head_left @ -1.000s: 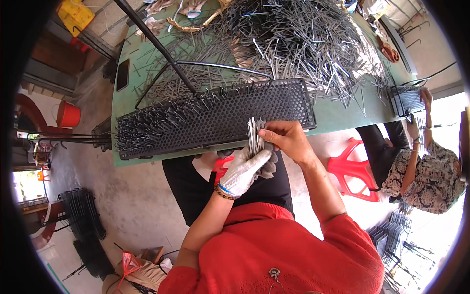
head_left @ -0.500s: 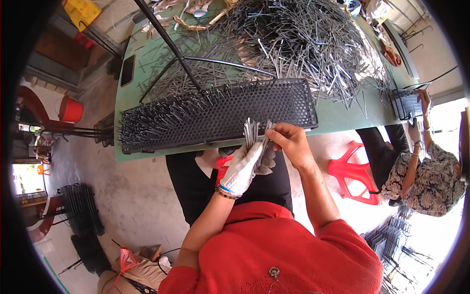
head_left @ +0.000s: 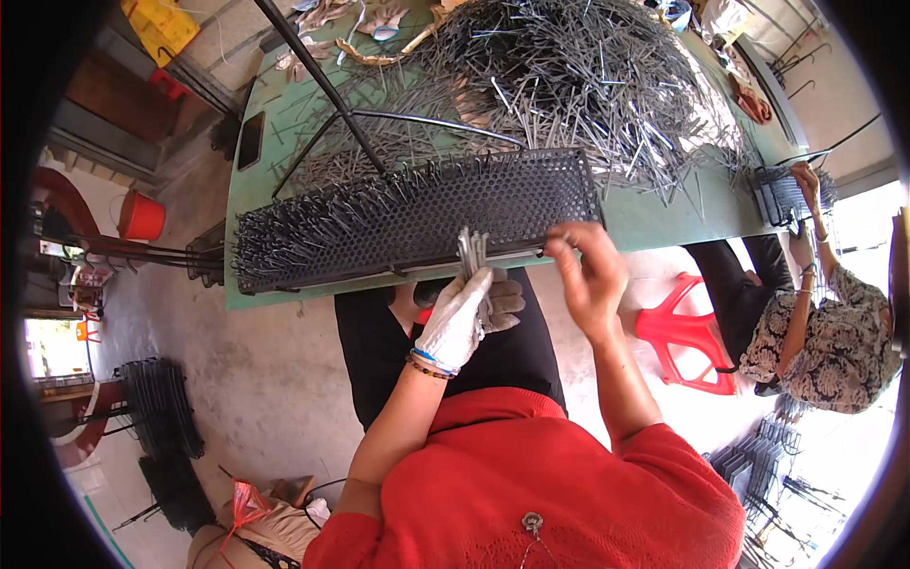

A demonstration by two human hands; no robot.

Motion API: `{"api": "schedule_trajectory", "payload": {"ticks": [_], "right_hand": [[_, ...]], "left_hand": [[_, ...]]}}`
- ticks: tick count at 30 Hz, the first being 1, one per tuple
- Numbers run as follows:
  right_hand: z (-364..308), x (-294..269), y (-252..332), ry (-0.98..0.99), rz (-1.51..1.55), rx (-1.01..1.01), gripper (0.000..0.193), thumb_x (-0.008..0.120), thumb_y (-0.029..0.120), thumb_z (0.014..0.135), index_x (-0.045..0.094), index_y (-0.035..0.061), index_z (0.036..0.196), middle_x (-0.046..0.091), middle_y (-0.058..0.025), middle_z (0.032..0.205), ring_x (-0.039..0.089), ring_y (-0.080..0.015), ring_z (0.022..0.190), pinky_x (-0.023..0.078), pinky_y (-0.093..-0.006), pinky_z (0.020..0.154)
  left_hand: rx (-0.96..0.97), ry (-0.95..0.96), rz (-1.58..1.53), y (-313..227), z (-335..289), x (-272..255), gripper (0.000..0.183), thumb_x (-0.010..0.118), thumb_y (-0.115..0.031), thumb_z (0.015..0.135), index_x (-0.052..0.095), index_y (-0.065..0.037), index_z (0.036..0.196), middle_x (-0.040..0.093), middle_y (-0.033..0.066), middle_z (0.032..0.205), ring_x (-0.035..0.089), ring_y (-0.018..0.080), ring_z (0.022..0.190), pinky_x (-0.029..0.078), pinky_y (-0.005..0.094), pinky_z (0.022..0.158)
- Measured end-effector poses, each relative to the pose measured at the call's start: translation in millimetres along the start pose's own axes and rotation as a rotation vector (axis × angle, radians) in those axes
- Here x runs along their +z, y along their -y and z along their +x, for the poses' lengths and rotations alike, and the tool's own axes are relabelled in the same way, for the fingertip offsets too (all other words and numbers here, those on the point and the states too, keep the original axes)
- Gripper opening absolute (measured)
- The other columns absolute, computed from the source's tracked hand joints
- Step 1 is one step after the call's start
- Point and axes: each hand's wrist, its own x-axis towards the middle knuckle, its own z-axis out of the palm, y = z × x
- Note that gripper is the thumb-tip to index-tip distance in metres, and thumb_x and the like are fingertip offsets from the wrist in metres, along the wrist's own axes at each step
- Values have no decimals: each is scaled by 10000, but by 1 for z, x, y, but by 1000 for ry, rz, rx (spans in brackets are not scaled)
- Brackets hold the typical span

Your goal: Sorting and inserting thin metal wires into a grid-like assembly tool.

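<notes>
My left hand (head_left: 462, 318), in a white knitted glove, is closed around a bunch of thin grey metal strips (head_left: 474, 248) whose ends stick up above the fingers. To its right, my bare right hand (head_left: 595, 275) is curled with thumb and fingertips close together, slightly blurred. Whatever lies between those fingertips is too small to make out. Both hands are by the near edge of a long black perforated rack (head_left: 512, 211) on the green table (head_left: 654, 228). Many dark metal pieces (head_left: 318, 223) stand in the rack's holes, densest on its left side.
A large heap of loose metal strips (head_left: 588, 85) covers the table's far side. A black rod frame (head_left: 327, 85) rises behind the rack. A phone (head_left: 250, 140) lies at the left. On the right, a co-worker (head_left: 806, 332) handles another rack (head_left: 791, 194) beside a red stool (head_left: 687, 332).
My right hand has moved away from the bunch, to the right and nearer the rack's right end. My left hand has shifted slightly left, still holding the strips.
</notes>
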Motion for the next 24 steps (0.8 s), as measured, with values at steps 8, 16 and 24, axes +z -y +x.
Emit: {"api": "schedule_trajectory", "payload": {"ticks": [8, 16, 24], "right_hand": [[-34, 14, -10, 448, -288, -515, 358, 711, 32, 699, 667, 63, 1053, 612, -48, 1110, 589, -200, 980, 470, -348, 854], [-21, 17, -10, 521, -81, -331, 339, 703, 30, 696, 687, 56, 1033, 638, -65, 1084, 601, -229, 965, 457, -363, 863], [22, 13, -25, 172, 98, 411, 198, 691, 139, 878, 675, -30, 981, 658, -91, 861, 614, -116, 769, 483, -273, 672]], "left_hand": [[-86, -26, -74, -10, 5, 5, 218, 536, -221, 982, 589, -42, 1092, 628, 27, 921, 611, 104, 793, 517, 253, 627], [9, -133, -153, -4, 17, 0, 154, 585, -136, 946, 616, -4, 1019, 648, 53, 933, 625, 108, 781, 504, 236, 620], [-54, -22, 150, -3, 21, 11, 144, 578, -205, 956, 598, -68, 998, 654, 24, 829, 632, 107, 675, 519, 239, 608]]}}
